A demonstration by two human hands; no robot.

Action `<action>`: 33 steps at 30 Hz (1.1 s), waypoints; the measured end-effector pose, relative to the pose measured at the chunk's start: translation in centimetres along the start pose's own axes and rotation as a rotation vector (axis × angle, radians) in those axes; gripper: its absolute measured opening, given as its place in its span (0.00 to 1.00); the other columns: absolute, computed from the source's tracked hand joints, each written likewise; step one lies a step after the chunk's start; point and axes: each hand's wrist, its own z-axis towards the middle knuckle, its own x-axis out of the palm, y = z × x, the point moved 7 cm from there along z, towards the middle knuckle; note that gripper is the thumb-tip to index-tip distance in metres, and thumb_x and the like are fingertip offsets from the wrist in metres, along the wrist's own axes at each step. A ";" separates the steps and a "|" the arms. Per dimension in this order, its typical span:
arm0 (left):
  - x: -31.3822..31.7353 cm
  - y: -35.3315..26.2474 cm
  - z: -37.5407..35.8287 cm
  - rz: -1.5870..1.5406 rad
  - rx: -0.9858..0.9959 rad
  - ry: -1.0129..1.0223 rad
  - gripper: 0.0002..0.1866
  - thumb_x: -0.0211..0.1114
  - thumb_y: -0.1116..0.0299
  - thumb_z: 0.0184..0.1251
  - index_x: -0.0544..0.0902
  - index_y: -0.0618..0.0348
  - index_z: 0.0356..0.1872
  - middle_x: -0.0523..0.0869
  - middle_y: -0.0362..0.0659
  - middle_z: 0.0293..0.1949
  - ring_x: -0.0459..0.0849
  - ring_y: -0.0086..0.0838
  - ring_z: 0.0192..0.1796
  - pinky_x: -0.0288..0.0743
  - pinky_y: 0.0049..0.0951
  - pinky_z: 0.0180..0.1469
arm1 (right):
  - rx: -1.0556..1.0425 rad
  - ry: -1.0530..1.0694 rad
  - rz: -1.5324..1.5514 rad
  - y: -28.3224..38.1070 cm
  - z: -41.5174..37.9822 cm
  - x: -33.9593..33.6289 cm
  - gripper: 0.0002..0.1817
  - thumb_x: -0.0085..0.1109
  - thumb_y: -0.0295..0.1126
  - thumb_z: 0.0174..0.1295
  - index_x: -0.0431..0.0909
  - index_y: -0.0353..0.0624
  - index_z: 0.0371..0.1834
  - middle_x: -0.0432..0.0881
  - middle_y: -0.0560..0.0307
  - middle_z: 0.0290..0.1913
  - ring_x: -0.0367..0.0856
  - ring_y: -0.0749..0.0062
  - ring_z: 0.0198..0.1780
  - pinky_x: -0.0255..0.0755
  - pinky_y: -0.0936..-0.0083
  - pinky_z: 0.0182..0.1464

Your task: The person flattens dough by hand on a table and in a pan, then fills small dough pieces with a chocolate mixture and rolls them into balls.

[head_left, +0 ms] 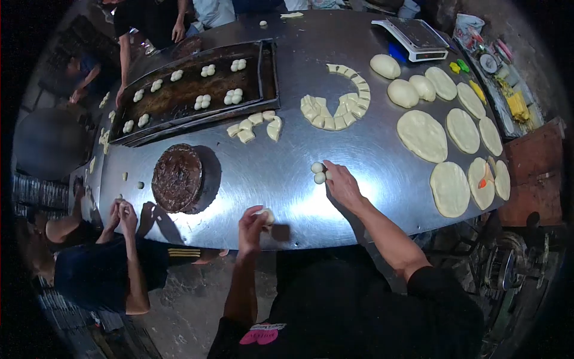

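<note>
My left hand point(251, 228) is closed at the table's near edge, with a pale piece of dough point(268, 216) between its fingers. A dark brown squarish shape point(280, 232) shows just right of that hand. In the middle of the steel table point(257, 173), my right hand point(342, 186) has its fingers closed around a small cluster of round dough balls point(318, 173). Beyond it lies a curved row of cut dough pieces point(335, 121). More cut pieces point(246, 133) lie by the tray. Left of my left hand stands a round mass of dark brown filling point(177, 178).
A dark baking tray point(269, 72) at the back left holds several clusters of dough balls. Flattened dough rounds point(421, 136) and thicker dough lumps point(403, 94) cover the right side. A scale point(412, 39) stands at the back. A co-worker's hands point(122, 212) work at the left.
</note>
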 end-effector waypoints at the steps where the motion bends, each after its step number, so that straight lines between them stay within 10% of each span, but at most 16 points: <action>1: 1.1 -0.5 0.1 0.030 0.059 0.049 0.20 0.64 0.65 0.65 0.75 0.65 0.54 0.85 0.48 0.40 0.85 0.30 0.39 0.80 0.26 0.40 | 0.058 0.059 -0.055 0.8 0.1 -0.5 0.25 0.58 0.24 0.57 0.70 0.38 0.60 0.78 0.42 0.53 0.75 0.46 0.56 0.70 0.59 0.58; 4: 5.1 -2.1 -0.4 -0.004 0.089 0.095 0.17 0.63 0.67 0.65 0.78 0.68 0.51 0.84 0.49 0.43 0.85 0.30 0.41 0.81 0.28 0.44 | -0.181 -0.091 -0.013 4.3 -0.1 -0.7 0.25 0.61 0.26 0.58 0.71 0.40 0.61 0.77 0.43 0.55 0.76 0.48 0.57 0.71 0.64 0.59; 8: 8.1 -3.7 -0.5 -0.040 0.218 0.121 0.17 0.63 0.71 0.65 0.75 0.70 0.52 0.84 0.52 0.44 0.85 0.32 0.44 0.82 0.29 0.46 | 0.135 0.519 0.588 9.7 -1.0 1.9 0.21 0.58 0.29 0.64 0.73 0.39 0.60 0.81 0.48 0.51 0.80 0.65 0.52 0.74 0.71 0.53; 12: 5.9 -5.9 -1.7 -0.119 0.217 0.103 0.16 0.61 0.73 0.65 0.76 0.69 0.51 0.84 0.49 0.41 0.84 0.29 0.39 0.81 0.26 0.39 | 0.267 0.504 0.650 9.8 -0.5 2.8 0.14 0.63 0.28 0.60 0.78 0.34 0.47 0.83 0.53 0.37 0.82 0.77 0.39 0.76 0.79 0.42; 16: 2.2 -6.4 -2.3 -0.279 0.198 0.124 0.15 0.60 0.70 0.66 0.77 0.68 0.51 0.83 0.46 0.40 0.81 0.26 0.35 0.78 0.24 0.35 | 0.469 0.634 1.344 12.8 -0.6 5.9 0.15 0.61 0.25 0.62 0.73 0.34 0.51 0.81 0.51 0.39 0.82 0.72 0.41 0.80 0.77 0.40; 25: -3.7 -3.3 -1.9 0.040 0.399 -0.311 0.25 0.48 0.60 0.77 0.66 0.65 0.68 0.66 0.55 0.68 0.70 0.38 0.67 0.66 0.33 0.65 | 0.752 0.371 1.575 18.8 2.4 15.7 0.24 0.54 0.26 0.67 0.64 0.44 0.67 0.81 0.55 0.47 0.79 0.72 0.45 0.73 0.76 0.46; 28: -6.8 -4.8 -2.9 0.185 0.419 -0.374 0.26 0.53 0.63 0.73 0.65 0.64 0.69 0.53 0.60 0.74 0.61 0.48 0.73 0.61 0.35 0.69 | 0.542 0.469 1.414 21.8 7.0 19.1 0.23 0.54 0.26 0.67 0.67 0.47 0.66 0.81 0.55 0.47 0.80 0.72 0.47 0.74 0.72 0.47; 30: -9.2 -5.2 -3.6 0.269 0.387 -0.404 0.25 0.57 0.66 0.70 0.69 0.61 0.67 0.56 0.57 0.74 0.62 0.47 0.72 0.61 0.36 0.69 | -0.102 0.477 0.488 26.3 11.6 19.8 0.25 0.53 0.23 0.63 0.67 0.46 0.65 0.83 0.53 0.46 0.82 0.66 0.45 0.75 0.67 0.46; 31: -10.8 -4.4 -3.5 0.256 0.386 -0.419 0.23 0.60 0.69 0.68 0.74 0.59 0.63 0.59 0.55 0.73 0.63 0.46 0.72 0.62 0.36 0.68 | -0.101 0.493 0.477 26.7 13.2 21.2 0.25 0.53 0.23 0.63 0.67 0.46 0.65 0.83 0.53 0.46 0.82 0.66 0.45 0.75 0.67 0.46; 33: -13.4 -3.4 -4.2 0.176 0.351 -0.474 0.19 0.61 0.70 0.67 0.78 0.60 0.59 0.67 0.54 0.69 0.69 0.43 0.69 0.68 0.35 0.64 | -0.972 0.285 0.099 31.1 13.7 22.2 0.25 0.53 0.21 0.58 0.69 0.44 0.62 0.83 0.48 0.44 0.82 0.56 0.47 0.75 0.62 0.47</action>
